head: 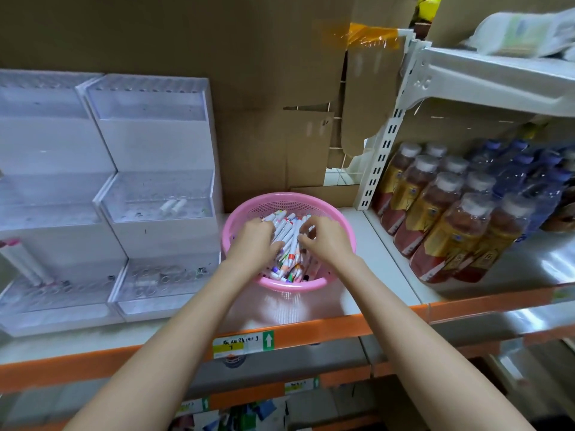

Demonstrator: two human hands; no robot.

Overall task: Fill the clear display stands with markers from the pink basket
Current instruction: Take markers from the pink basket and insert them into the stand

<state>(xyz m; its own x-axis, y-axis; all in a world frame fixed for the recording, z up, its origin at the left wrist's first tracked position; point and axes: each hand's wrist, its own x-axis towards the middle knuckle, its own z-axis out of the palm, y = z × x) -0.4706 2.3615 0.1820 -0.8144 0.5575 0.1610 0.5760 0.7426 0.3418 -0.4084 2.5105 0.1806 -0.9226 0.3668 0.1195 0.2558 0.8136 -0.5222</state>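
While our left hand [253,237] and right hand [325,242] curl fingers over markers [290,239] in the pink basket [289,288], we cannot tell whether either grips one. The markers point toward its far rim, and the display stands [155,194] sit left of it.

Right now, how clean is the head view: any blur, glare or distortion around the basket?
Head view: the round pink plastic basket and its white-barrelled markers are fairly sharp; the edges smear, especially the brown-drink bottles and upper right white metal shelf; wide-angle distortion bends the shelving; the clear acrylic display stands look hazy.
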